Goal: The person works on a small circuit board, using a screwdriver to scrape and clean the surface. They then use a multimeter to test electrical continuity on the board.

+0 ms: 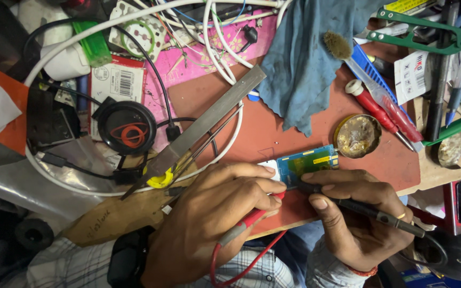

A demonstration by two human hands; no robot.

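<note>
Both my hands meet at six o'clock. My left hand pinches a red-handled test probe; my right hand grips a black probe. Both tips touch the small blue-green circuit board, lying long axis three-to-nine on the reddish mat. Probing seems underway; next calls for steady tips.

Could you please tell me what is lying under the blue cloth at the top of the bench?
The blue cloth lies on the red mat and over white cables. Anything else beneath it is covered.
</note>
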